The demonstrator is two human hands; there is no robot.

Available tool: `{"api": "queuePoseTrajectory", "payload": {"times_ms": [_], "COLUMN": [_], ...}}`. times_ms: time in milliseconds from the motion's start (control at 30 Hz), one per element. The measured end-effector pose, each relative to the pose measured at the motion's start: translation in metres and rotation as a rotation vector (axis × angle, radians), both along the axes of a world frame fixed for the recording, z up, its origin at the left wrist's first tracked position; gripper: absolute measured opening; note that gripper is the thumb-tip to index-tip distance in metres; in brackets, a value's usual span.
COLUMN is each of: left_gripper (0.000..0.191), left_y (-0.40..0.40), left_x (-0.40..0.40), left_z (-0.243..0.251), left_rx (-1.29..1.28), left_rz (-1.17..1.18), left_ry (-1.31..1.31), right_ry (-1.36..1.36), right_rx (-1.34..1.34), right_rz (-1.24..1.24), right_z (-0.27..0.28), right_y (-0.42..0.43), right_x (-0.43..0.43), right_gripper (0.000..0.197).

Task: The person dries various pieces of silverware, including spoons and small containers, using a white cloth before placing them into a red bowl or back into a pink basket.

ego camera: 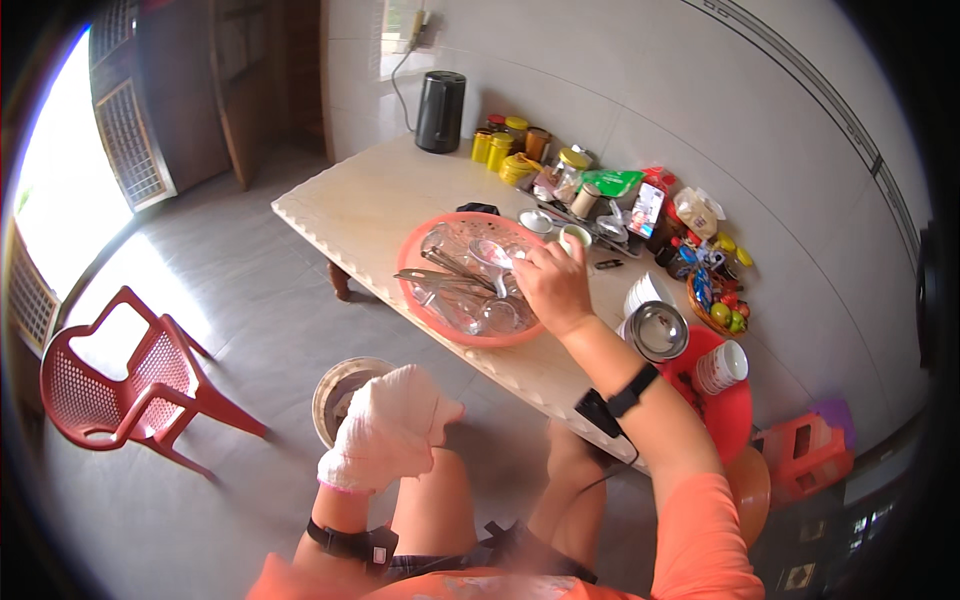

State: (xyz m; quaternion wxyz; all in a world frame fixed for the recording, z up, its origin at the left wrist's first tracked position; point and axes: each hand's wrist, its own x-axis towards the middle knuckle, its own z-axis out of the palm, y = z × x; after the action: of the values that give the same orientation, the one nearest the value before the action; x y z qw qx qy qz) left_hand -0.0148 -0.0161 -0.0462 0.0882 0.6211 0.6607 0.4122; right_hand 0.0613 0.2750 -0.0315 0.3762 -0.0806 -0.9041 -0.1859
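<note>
My right hand (555, 289) is at the right rim of a pink plastic basin (409, 307), its fingers pinched on the handle of a metal spoon (490, 253). The spoon's bowl lies over the basin. Clear glasses (499, 315), metal utensils (442, 277) and a light-coloured spoon rest inside. A pale cup (576, 237) and a white lidded bowl (535, 220) stand just beyond my right hand. Below the table edge, my left hand (394, 427) is wholly covered by a white cloth with a pink edge; its fingers are hidden.
Stacked bowls (651, 319) and a red basin (720, 420) stand at the table's right end. Jars (501, 150), a black kettle (440, 112), a propped phone (646, 210) and a fruit basket (724, 311) line the wall. A bucket (330, 397) and a red chair (150, 375) are on the floor.
</note>
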Motion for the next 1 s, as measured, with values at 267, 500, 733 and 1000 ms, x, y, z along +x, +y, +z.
{"api": "queuePoseTrajectory", "payload": {"times_ms": [267, 500, 733, 1000], "left_gripper": [0.019, 0.029, 0.028, 0.046], "left_y": [0.022, 0.026, 0.017, 0.018], "left_x": [-0.011, -0.01, -0.021, 0.011], "left_z": [0.014, 0.029, 0.013, 0.053], "left_rx": [0.068, 0.072, 0.033, 0.018], "left_rz": [0.223, 0.158, 0.122, 0.209], "left_ry": [0.135, 0.413, 0.506, 0.452], "right_ry": [-0.103, -0.191, -0.265, -0.548], "right_rx": [-0.005, 0.077, -0.148, -1.247], "right_rz": [0.288, 0.416, 0.385, 0.19], "right_z": [0.035, 0.04, 0.03, 0.02], "right_y": [-0.087, -0.125, -0.136, -0.141], "right_x": [0.046, 0.063, 0.083, 0.09], "right_gripper": [0.018, 0.016, 0.022, 0.029]}}
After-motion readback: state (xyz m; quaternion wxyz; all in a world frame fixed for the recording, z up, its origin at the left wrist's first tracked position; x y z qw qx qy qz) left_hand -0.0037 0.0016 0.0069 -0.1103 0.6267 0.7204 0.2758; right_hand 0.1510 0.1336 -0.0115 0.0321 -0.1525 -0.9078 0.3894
